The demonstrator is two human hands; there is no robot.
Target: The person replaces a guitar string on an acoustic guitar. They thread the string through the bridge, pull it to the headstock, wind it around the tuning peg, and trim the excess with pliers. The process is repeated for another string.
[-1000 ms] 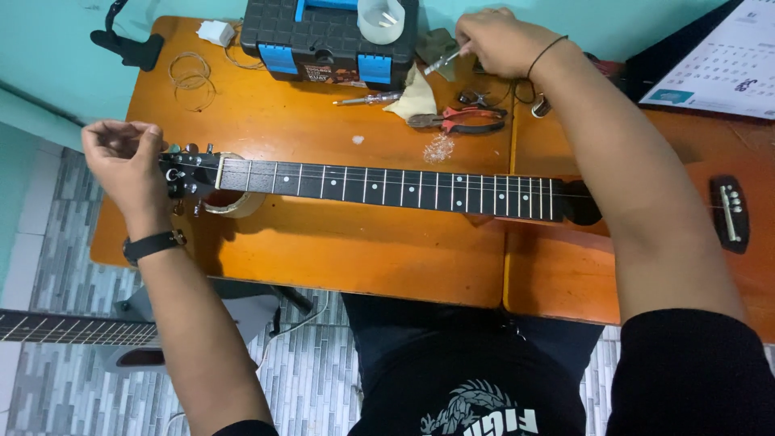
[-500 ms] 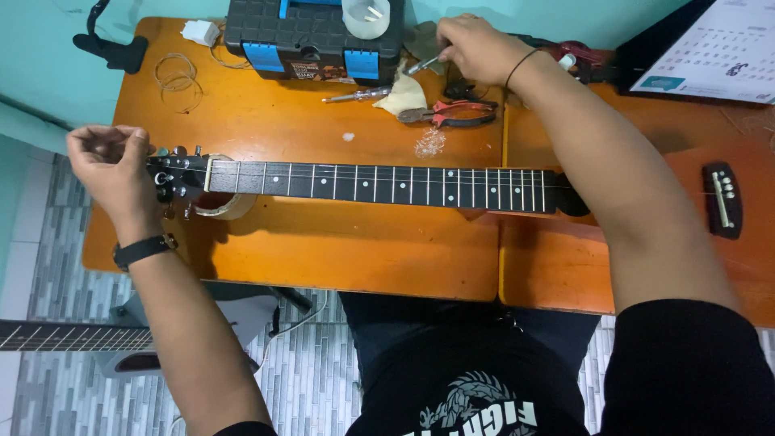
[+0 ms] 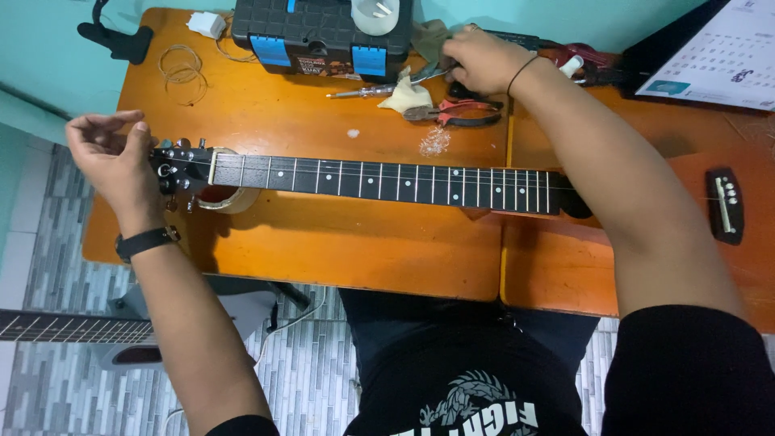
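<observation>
Acoustic guitar laid flat across an orange wooden table, neck pointing to the person's left, headstock resting over a roll of tape, orange body reaching off to the right with the dark bridge showing.

Left hand at the headstock end, fingers curled and pinched together just above the tuners, thumb and fingertips closed as if on something very thin; whether a string is actually between them cannot be told. Black watch on that wrist.

Right hand stretched to the far side of the table, closed loosely around a small dark tool or object mostly hidden under the palm; what it grips cannot be made out. Thin black band round that wrist.

Just beside the right hand: red-handled pliers lying flat, a crumpled pale cloth, and a slim screwdriver pointing left. Small heap of pale shavings between the pliers and the fretboard.

Black toolbox with blue latches at the back edge, a roll of white tape on its lid. Coiled guitar strings on the far left of the table, near a small white box. Calendar at the far right corner. Neck of a second guitar low on the left, over the tiled floor.
</observation>
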